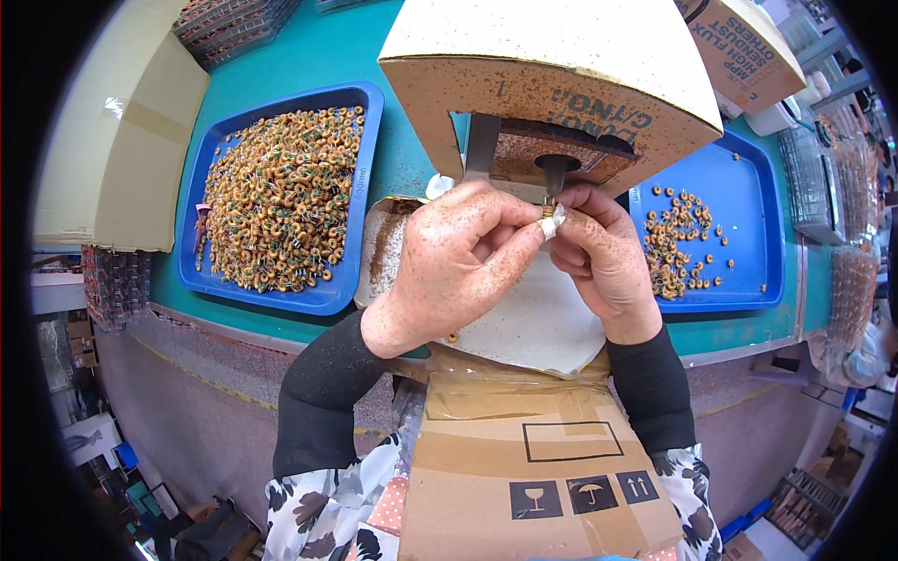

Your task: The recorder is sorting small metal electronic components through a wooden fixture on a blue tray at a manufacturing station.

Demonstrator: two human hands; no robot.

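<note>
My left hand and my right hand meet in front of the opening of a cardboard box hood. Between their fingertips they pinch a small wire-wound ring coil, mostly covered by the fingers. Just above it points a dark tapered spindle; whether the coil touches it I cannot tell. A white wrap shows at the pinching fingertips. Brown dust speckles both hands. Under them lies a white sheet, partly hidden by my left hand.
The dusty cardboard hood rises ahead of my hands. To the left, a blue tray is heaped with coils; to the right, another blue tray holds fewer. A cardboard carton stands against me. Wire-like stacked racks sit far left.
</note>
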